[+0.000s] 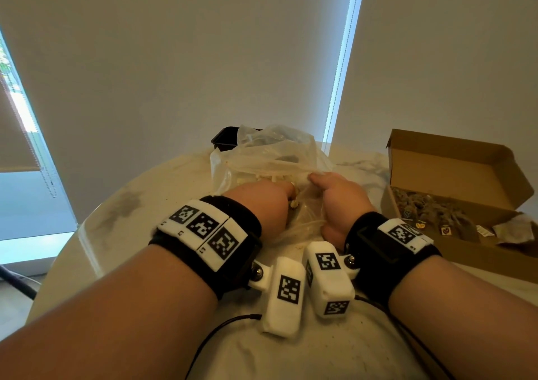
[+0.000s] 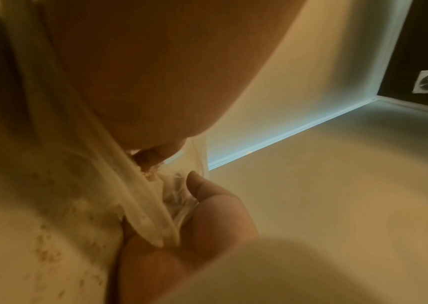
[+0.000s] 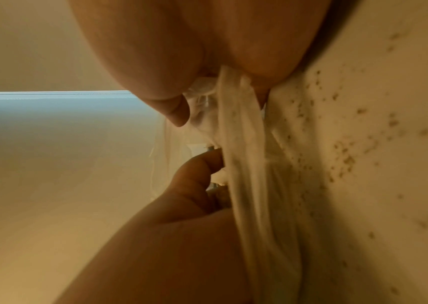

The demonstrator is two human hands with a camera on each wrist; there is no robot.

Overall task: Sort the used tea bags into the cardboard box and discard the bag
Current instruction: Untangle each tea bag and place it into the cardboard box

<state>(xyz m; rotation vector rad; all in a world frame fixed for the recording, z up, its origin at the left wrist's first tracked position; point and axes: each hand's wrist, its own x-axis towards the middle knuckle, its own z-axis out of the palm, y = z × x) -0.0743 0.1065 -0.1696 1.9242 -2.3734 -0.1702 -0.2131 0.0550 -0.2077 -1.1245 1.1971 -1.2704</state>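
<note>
Pale blinds (image 1: 174, 59) w/ daylight gaps, round table (image 1: 131, 199)

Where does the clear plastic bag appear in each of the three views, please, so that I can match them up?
Head view: the plastic bag lies at centre on the table, just beyond both hands.
Left wrist view: a bunched strip of it runs down the centre-left.
Right wrist view: a gathered fold hangs right of centre.
Shared landmark: the bright strip of window light.
</note>
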